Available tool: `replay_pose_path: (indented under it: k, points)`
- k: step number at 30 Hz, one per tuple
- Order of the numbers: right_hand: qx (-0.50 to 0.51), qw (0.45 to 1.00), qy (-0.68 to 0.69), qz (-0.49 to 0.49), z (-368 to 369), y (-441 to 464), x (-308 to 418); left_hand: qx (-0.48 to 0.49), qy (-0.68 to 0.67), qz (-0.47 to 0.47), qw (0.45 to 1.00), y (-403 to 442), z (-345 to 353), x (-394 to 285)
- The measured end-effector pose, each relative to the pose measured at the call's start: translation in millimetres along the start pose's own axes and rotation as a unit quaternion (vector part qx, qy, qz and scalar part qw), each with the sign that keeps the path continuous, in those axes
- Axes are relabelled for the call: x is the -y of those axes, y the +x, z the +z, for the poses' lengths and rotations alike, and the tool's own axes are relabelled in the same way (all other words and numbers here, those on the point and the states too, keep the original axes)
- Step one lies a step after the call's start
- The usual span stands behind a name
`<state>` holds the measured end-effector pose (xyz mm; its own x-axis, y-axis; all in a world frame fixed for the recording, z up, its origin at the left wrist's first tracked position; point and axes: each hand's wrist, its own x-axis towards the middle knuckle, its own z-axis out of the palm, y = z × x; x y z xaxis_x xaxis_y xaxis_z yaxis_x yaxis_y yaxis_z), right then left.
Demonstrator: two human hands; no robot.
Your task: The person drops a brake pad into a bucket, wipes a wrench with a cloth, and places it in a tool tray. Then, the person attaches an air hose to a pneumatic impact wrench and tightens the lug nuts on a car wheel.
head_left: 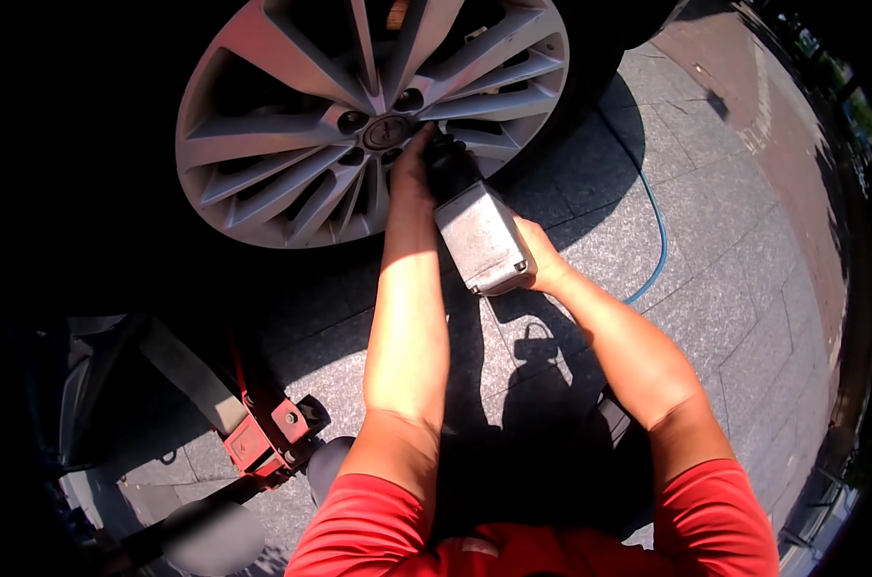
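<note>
A silver alloy wheel (263, 140) with a round centre cap (388, 133) fills the upper middle of the view. An impact wrench (482, 240) with a grey metal body and black nose points up at the wheel's hub, just right of the cap. My left hand (414, 165) is at the nose end, beside the hub, its fingers partly hidden in shadow. Behind the tool's body, my right hand (542, 255) grips the handle side; most of its fingers are hidden. Whether the socket sits on a bolt cannot be made out.
A red floor jack (263, 438) stands at the lower left beside my leg. Along the right of the wheel, a blue air hose (662, 231) curves over the grey stone paving (715, 260). The car body above and left is in deep shadow.
</note>
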<state>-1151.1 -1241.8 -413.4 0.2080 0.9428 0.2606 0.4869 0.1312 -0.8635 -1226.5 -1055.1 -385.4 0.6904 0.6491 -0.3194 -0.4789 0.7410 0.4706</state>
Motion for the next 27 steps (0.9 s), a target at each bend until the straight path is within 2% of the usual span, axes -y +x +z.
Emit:
replay_pose_path:
  k: [2,3,4,5,6,7,8,9,11,12,13,14,15,16,18,19,20,21,22,23,24,25,26,27]
  points:
    - [0.024,0.993,-0.112,0.04,-3.9,2.9,-14.6,0.005,0.008,0.002,1.0,-3.1,-0.5,0.8]
    - [0.025,0.993,-0.112,0.039,-3.0,-1.4,-19.9,0.0,0.009,-0.013,1.0,-6.8,-1.8,2.9]
    - [-0.003,0.979,0.138,0.148,-1.5,-5.4,-20.8,-0.004,0.013,-0.028,1.0,-10.9,-1.1,4.3]
    - [-0.029,0.892,0.378,0.245,-0.2,-8.4,-14.6,-0.003,0.013,-0.027,1.0,-18.1,-0.2,8.9]
    - [-0.028,0.871,0.426,0.244,-0.1,-16.7,-7.6,0.038,-0.019,-0.035,0.998,-27.0,-1.6,17.3]
    - [-0.02,0.896,0.376,0.233,3.1,-24.9,-5.5,0.077,-0.051,-0.045,0.995,-37.8,-4.7,24.8]
    - [-0.013,0.919,0.324,0.223,5.3,-30.5,5.7,0.05,-0.01,-0.019,0.999,-50.1,-8.2,29.9]
    - [0.008,0.797,0.501,0.336,2.3,-36.0,18.8,0.046,-0.01,-0.021,0.999,-58.4,-14.5,33.7]
    - [0.022,0.805,0.491,0.332,14.2,-40.4,-8.4,0.018,-0.006,-0.014,1.0,-69.1,-25.7,33.1]
    - [0.041,0.892,0.377,0.245,24.0,-40.3,-29.8,-0.003,-0.011,-0.021,1.0,-68.9,-31.9,30.0]
    - [0.068,0.955,0.246,0.153,25.1,-38.4,-23.4,-0.004,-0.011,-0.02,1.0,-69.0,-35.9,26.9]
    - [0.068,0.993,0.077,0.055,26.1,-36.3,-16.4,-0.014,-0.019,-0.016,1.0,-68.4,-39.2,23.0]
    - [0.038,0.996,-0.072,-0.032,27.1,-34.1,-8.9,-0.025,-0.025,-0.011,0.999,-67.0,-41.8,18.3]
    - [0.042,0.987,0.133,0.08,38.2,-27.7,-31.8,-0.013,-0.005,0.004,1.0,-65.8,-42.5,13.0]
    - [0.045,0.923,0.333,0.188,45.9,-20.0,-37.3,0.001,0.01,-0.001,1.0,-49.8,-53.3,0.4]
    - [0.051,0.97,0.212,0.107,42.9,-15.9,-24.8,0.015,0.023,-0.009,1.0,-43.4,-54.1,-5.8]
    - [0.055,0.995,0.085,0.024,39.0,-12.0,-11.1,0.038,-0.01,-0.014,0.999,-37.4,-55.0,-9.3]
    - [0.051,0.998,0.035,-0.018,41.3,-10.8,-15.0,0.039,-0.01,-0.014,0.999,-31.5,-55.8,-10.8]
    - [0.043,0.997,-0.015,-0.059,43.5,-9.4,-18.6,0.0,0.023,0.022,0.999,-29.5,-52.6,-10.8]
    - [0.043,0.997,-0.016,-0.057,44.9,-9.3,-22.5,-0.041,0.055,0.058,0.996,-29.2,-50.6,-8.6]
    - [0.06,0.969,0.223,0.084,45.5,-9.0,-26.7,-0.041,0.054,0.056,0.996,-29.2,-48.7,-5.3]
    - [0.07,0.865,0.446,0.218,45.9,-8.9,-28.4,-0.061,0.078,0.093,0.991,-33.4,-40.9,-3.5]
    - [0.09,0.939,0.299,0.142,47.2,-10.5,-29.3,-0.082,0.104,0.13,0.983,-37.1,-35.7,-3.3]
    - [0.09,0.939,0.299,0.142,49.1,-11.6,-30.1,-0.082,0.103,0.13,0.983,-38.1,-35.2,-4.4]
